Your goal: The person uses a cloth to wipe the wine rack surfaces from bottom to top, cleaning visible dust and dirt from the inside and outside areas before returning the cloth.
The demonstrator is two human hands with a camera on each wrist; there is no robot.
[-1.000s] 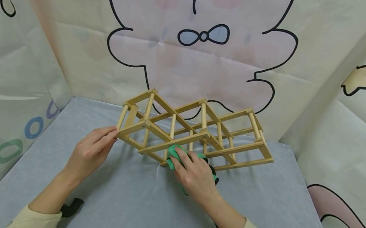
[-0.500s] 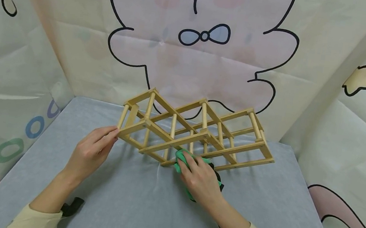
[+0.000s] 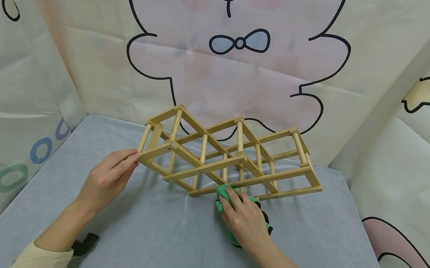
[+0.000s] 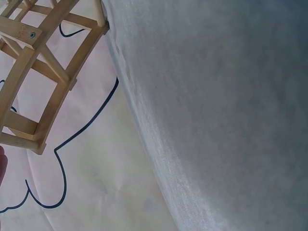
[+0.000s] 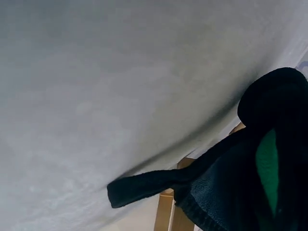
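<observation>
A light wooden lattice rack (image 3: 211, 167), built of crossed slats and round dowels, stands opened out on the table. My left hand (image 3: 108, 179) pinches its front left corner between thumb and fingers. In the left wrist view that end of the rack (image 4: 54, 108) shows at the upper left, with a bit of fingertip at the edge. A green cloth (image 3: 224, 192) with black parts is bunched under my right hand (image 3: 246, 221), whose fingers grip it at the rack's lower front slat. In the right wrist view the cloth's black strap (image 5: 139, 187) hangs loose, with green (image 5: 268, 168) showing beside it.
Grey-blue fabric covers the table (image 3: 147, 241). Behind it hangs a backdrop (image 3: 260, 86) with a cartoon bear, and printed sheets close off both sides. A small black object (image 3: 85, 243) shows beside the left sleeve.
My right hand has slid with the cloth to the right and slightly nearer along the rack's lower front. The left hand and the rack have stayed in place.
</observation>
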